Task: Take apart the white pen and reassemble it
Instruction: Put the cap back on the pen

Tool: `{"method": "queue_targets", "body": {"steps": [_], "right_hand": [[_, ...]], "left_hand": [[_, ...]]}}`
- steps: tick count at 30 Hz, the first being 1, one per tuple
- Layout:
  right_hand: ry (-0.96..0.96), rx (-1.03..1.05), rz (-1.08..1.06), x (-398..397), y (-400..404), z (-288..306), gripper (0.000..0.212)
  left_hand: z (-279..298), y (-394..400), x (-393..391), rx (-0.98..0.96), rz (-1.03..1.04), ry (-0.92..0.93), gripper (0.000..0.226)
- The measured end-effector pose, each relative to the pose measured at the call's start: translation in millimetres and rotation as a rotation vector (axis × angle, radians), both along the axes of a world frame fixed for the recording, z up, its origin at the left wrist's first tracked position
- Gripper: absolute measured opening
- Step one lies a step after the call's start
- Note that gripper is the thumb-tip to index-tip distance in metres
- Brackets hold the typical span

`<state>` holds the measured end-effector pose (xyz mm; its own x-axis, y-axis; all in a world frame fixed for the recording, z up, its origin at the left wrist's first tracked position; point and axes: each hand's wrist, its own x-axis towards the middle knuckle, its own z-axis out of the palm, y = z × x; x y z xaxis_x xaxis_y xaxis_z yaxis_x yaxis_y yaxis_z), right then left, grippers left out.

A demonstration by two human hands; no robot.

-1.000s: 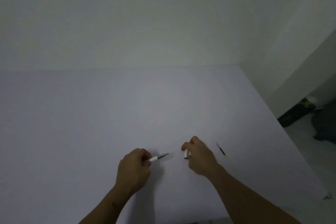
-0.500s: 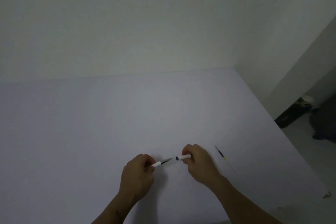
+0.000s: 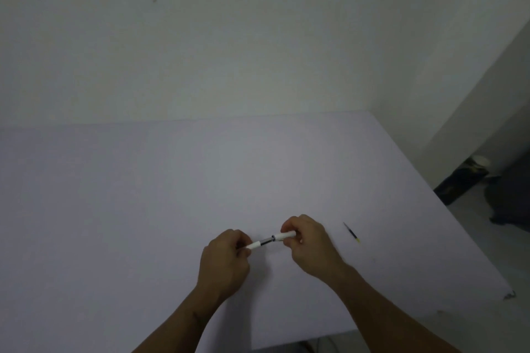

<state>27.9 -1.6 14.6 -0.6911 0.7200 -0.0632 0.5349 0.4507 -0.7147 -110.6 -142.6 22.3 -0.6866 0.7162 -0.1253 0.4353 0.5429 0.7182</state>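
Both hands are closed on the white pen [image 3: 271, 239], just above the near middle of the table [image 3: 143, 195]. The left hand [image 3: 226, 264] pinches the longer white piece near its end, fingers curled around it, while the right hand [image 3: 308, 246] holds the shorter white piece between thumb and fingertips. Between the two fists the pen shows as two white sections with a dark, narrow stretch bridging them, and it runs slightly uphill toward the right. Whether the parts are being pushed together or pulled apart I cannot tell from here.

It looks a light, stiff little thing of smooth plastic, apt to slip or roll if the grip loosens. To my eye the sound places to hold it are where the hands already are, on the white barrels close to the joint, keeping both halves in one line so the thin dark middle is not bent.

Off to the right, well apart from the hands, a thin dark refill [image 3: 352, 233] with a yellowish tip lies loose on the table. It looks the most fragile piece, best picked up by its middle.

Beyond that the table is pale and bare up to the wall.
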Motion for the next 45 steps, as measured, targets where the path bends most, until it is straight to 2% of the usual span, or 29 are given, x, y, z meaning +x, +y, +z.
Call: {"method": "queue_targets", "body": {"steps": [5,19,25,28,45], "right_hand": [[0.058,-0.139,-0.14,-6,-6,9,0.021],[0.118,-0.249,-0.156,-18,-23,30,0.024],[0.403,-0.614,-0.395,-31,-28,39,0.013],[0.465,-0.734,-0.453,-38,-29,42,0.009],[0.299,-0.59,-0.32,-59,-21,58,0.011]], "left_hand": [[4,-9,-5,0.024,0.009,-0.008,0.015],[5,-12,-6,0.037,-0.027,-0.057,0.012],[7,-10,-4,0.109,-0.03,-0.171,0.009],[11,-5,-1,0.149,-0.015,-0.209,0.011],[22,5,4,0.211,0.188,-0.275,0.01]]}}
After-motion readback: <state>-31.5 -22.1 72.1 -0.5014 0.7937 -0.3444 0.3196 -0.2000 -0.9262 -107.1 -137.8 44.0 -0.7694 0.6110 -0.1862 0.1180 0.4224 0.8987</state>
